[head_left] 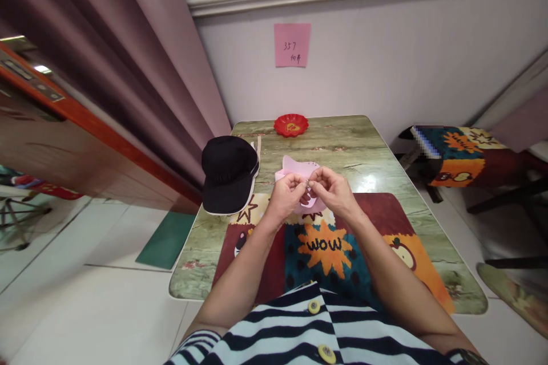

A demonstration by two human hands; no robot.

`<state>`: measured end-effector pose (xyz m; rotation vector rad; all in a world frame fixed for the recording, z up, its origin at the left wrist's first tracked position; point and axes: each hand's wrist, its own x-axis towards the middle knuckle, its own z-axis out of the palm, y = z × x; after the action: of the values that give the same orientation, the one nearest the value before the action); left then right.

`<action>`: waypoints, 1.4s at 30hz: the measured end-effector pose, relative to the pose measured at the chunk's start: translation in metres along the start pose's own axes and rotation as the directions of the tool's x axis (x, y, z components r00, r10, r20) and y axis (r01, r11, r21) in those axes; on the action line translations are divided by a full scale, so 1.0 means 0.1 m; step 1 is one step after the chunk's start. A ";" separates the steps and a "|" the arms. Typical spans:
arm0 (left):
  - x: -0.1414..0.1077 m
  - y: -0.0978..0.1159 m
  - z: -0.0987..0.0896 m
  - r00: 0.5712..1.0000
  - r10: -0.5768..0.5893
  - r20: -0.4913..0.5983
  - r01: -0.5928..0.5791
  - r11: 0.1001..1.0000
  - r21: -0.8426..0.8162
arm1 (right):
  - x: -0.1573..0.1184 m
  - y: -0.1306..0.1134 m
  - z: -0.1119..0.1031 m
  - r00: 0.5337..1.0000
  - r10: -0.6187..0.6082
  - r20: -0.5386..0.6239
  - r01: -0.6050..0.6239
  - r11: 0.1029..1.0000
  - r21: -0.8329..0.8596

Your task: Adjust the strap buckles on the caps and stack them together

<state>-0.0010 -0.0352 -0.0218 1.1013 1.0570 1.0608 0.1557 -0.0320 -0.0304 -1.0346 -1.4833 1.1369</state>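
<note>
My left hand [287, 197] and my right hand [331, 191] meet over the table, fingertips pinched close together. Between them is a tiny shiny piece, too small to name. Just behind and under the fingers lies a thin pink sheet [293, 165], its far corner raised. Small dark marks show along its upper right edge, and the hands cover much of it. Beneath my forearms spreads a colourful mat [265, 251] with "WOW" lettering. To the left of my left hand rests a black cap [229, 174] with a pale edge.
A red scalloped dish [291, 125] stands at the back of the green marbled table [355, 142]. On the wall hangs a pink note [292, 45]. A mauve curtain [171, 68] borders the left side. A stool with a patterned cover [462, 151] stands to the right.
</note>
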 end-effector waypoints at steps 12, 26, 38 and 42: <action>-0.03 0.07 -0.04 0.999 0.030 0.018 -0.029 0.998 -0.047 | -0.03 -0.01 -0.06 0.998 0.036 0.060 -0.038 0.998 0.041; -0.01 0.07 -0.02 0.999 -0.049 0.004 0.049 0.994 -0.097 | -0.05 0.06 -0.04 0.999 -0.022 -0.031 0.022 1.000 0.005; 0.00 0.05 -0.01 0.983 -0.181 -0.021 0.180 0.983 -0.046 | -0.06 0.16 -0.03 0.999 0.017 -0.034 -0.017 1.000 0.019; -0.01 0.05 0.00 0.984 -0.177 -0.017 0.176 0.984 -0.028 | -0.06 0.14 -0.03 0.998 -0.037 -0.054 0.035 0.999 -0.029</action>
<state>-0.0018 -0.0351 -0.0173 0.9585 1.1312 0.9433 0.1606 -0.0349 -0.0449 -1.0460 -1.4726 1.0573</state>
